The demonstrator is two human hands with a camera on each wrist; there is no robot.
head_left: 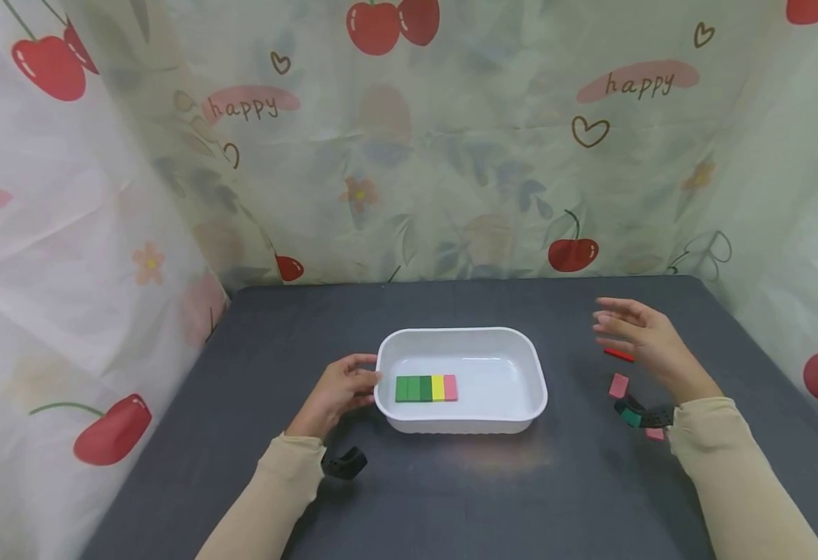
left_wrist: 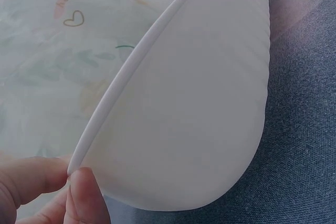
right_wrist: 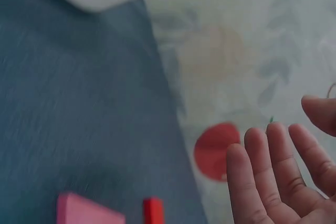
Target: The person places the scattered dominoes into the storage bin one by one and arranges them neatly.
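Observation:
A white plastic basin (head_left: 479, 426) sits mid-table. My left hand (head_left: 339, 393) pinches its left rim between thumb and fingers, as the left wrist view shows close up. Inside lies a row of small blocks side by side: several green blocks (head_left: 413, 389), a yellow block (head_left: 438, 388) and a pink block (head_left: 450, 388). Over the right part of the table my right hand (head_left: 650, 342) is raised with its fingers extended and nothing in it. Below it lie a red block (head_left: 619, 355) and a pink block (head_left: 618, 385); another pink block (head_left: 655, 434) shows by the right sleeve.
The dark table (head_left: 297, 327) is enclosed by a printed curtain (head_left: 451, 171) at the back and sides. A black wrist strap (head_left: 344, 464) hangs at the left wrist, and a black and green strap (head_left: 631, 417) at the right.

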